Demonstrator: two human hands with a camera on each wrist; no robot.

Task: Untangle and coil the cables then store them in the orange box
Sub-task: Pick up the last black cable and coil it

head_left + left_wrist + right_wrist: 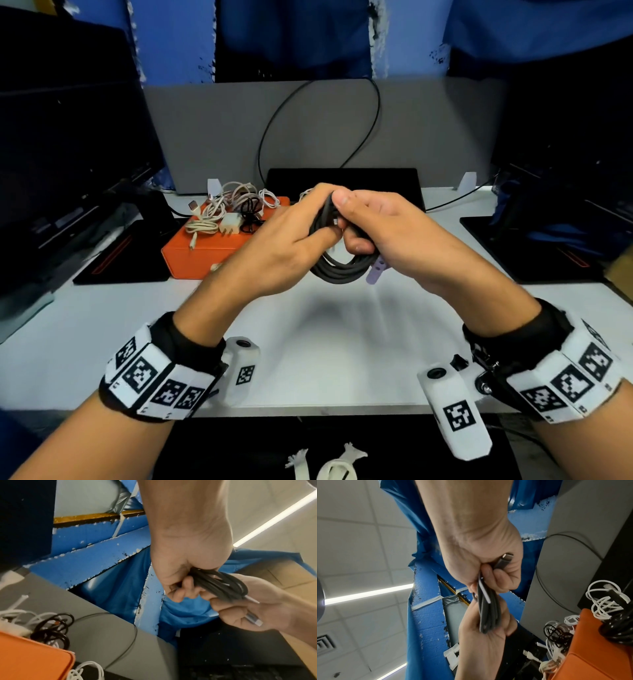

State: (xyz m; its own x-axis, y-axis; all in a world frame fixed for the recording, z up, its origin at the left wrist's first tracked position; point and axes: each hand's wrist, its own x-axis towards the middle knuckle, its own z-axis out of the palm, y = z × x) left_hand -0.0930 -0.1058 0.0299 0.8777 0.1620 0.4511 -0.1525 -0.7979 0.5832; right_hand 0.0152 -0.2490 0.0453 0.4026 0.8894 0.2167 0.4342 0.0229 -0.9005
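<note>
Both hands hold a coiled dark grey cable [337,270] above the middle of the white desk. My left hand [291,236] grips the coil's top from the left; in the left wrist view its fingers [181,589] curl round the strands [221,585]. My right hand [376,222] grips the same coil from the right, thumb on top. A metal plug [504,559] lies in the right palm. A lilac strap [376,272] hangs off the coil. The orange box [205,250] sits back left, with white and black cables [226,209] piled on it.
Dark monitors stand at left [68,154] and right [565,137]. A grey partition [428,137] with a thin black cable loop [274,123] backs the desk. A black pad [342,178] lies behind the hands. Black mats flank the desk [342,325].
</note>
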